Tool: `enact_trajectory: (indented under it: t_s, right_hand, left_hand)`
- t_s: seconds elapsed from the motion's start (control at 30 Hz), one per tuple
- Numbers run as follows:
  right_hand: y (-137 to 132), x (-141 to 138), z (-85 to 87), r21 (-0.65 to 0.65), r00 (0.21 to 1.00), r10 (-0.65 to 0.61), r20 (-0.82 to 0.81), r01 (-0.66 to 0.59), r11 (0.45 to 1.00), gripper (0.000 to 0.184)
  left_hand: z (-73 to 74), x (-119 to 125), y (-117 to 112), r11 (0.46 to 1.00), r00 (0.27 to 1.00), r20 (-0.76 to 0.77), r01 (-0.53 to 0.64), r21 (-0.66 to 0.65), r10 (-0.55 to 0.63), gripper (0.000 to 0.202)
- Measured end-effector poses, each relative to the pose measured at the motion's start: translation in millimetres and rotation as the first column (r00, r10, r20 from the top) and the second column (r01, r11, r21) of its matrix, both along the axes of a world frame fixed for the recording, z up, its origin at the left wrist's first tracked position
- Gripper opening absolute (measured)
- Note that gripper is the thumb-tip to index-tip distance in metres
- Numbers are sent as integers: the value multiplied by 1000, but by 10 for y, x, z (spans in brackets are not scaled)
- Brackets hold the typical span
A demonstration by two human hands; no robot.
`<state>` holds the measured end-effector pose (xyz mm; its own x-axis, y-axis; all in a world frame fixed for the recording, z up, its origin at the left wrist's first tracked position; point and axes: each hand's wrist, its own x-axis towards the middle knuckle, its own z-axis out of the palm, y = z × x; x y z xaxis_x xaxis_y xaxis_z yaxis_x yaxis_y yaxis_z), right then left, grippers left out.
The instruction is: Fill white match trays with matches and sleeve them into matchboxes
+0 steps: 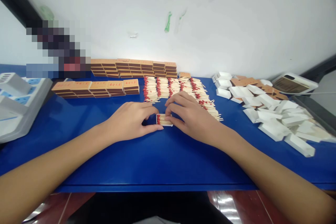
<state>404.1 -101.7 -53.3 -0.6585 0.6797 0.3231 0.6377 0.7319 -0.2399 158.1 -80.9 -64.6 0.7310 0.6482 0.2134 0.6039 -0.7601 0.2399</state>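
Observation:
A small white matchbox tray [164, 120] filled with red-tipped matches lies on the blue table [147, 161]. My left hand [130, 120] pinches its left end with thumb and fingers. My right hand [190, 115] curls over its right side, fingers pressed on the matches. Just behind my hands lie rows of loose red-tipped matches [173, 87].
Stacks of orange matchboxes [98, 89] stand at the left, with a longer stacked row [133, 68] against the white wall. Several empty white trays [275, 115] and orange sleeves [249, 82] lie at the right. A white power strip [18, 101] sits at the far left.

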Motion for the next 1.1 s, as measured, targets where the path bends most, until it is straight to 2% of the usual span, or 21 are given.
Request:
enact_trajectory:
  t_s: [0.33,0.4,0.53,0.67,0.9,1.1]
  right_hand:
    - [40,49,-17,13,999,37,-35,-37,999,9]
    - [111,109,-22,101,999,-21,-37,25,995,10]
    - [292,296,-64,267,982,-187,-17,184,946,11]
    - [388,392,-133,245,976,-211,47,194,950,8]
    - [399,314,-241,201,961,-230,157,197,960,15]
    - [402,325,-299,252,955,-234,181,185,950,15]
  left_hand:
    - [0,-3,-4,1000,1000,-5,-7,0,7,37]
    - [3,-3,-9,1000,1000,-8,-14,-4,14,37]
    - [9,-10,-13,1000,1000,-6,-27,-5,27,37]
    - [10,-14,-8,1000,1000,-7,-23,-4,23,37]
    - [6,-3,-10,999,1000,-8,-30,-13,30,36]
    - [6,3,2,999,999,-9,-40,-13,40,36]
